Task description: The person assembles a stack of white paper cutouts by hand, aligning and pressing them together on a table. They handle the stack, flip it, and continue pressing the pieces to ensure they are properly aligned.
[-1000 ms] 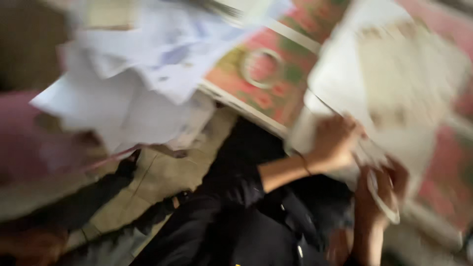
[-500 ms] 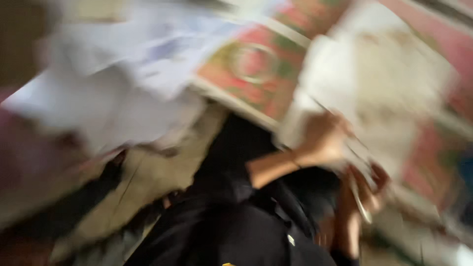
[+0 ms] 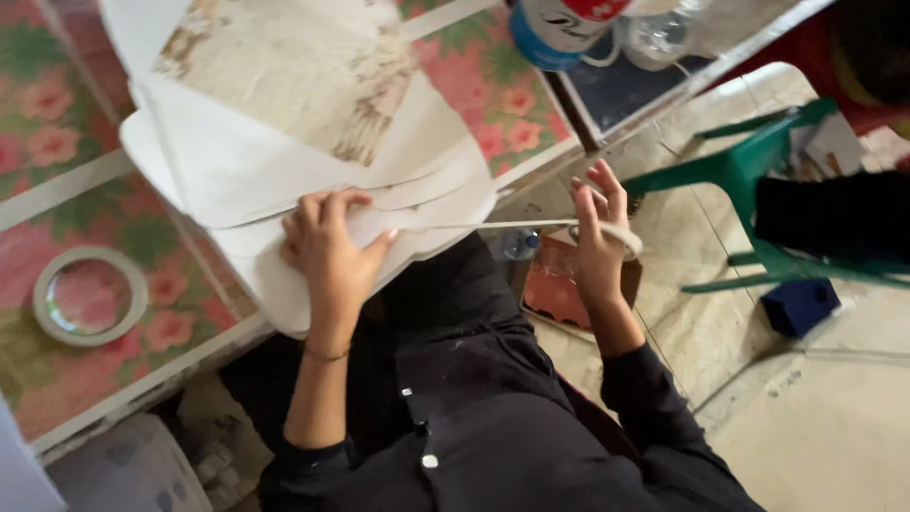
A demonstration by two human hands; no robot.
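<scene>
A desk (image 3: 493,104) fills the upper left, covered with a pink and green floral cloth crossed by pale bands, its edge running slantwise toward the lower left. Beyond its far corner lies a dark panel with a pale frame (image 3: 645,81). The floor (image 3: 834,427) is pale beige tile with faint grout lines and small dark specks, lit evenly by soft daylight. A green plastic chair (image 3: 749,175) stands at the right, with a dark blue box (image 3: 801,305) on the floor just beside its legs.
</scene>
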